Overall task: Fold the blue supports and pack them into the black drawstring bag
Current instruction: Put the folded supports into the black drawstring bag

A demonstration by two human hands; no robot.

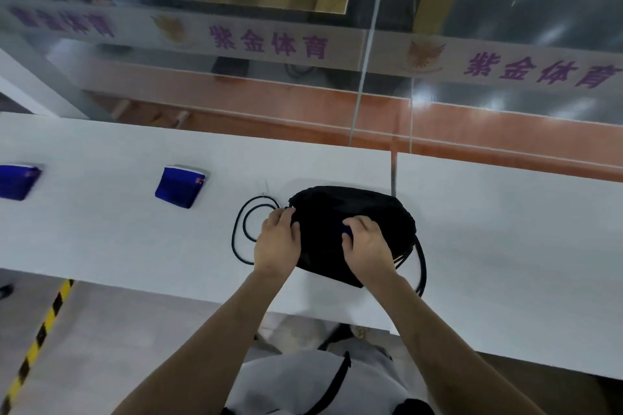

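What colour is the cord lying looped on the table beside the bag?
Black, like the drawstring bag itself. The cord shows best in the head view.

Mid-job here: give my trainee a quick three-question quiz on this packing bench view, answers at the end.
1. True or false: both folded blue fabric supports out on the white table lie left of the black drawstring bag.
2. Which hand holds something blue at the bag: A left hand, B right hand?
3. Fill in: the loose black cord loop lies on the bag's ___ side.

Key: 1 true. 2 B; a sliver of blue shows under its fingers. 3 left.
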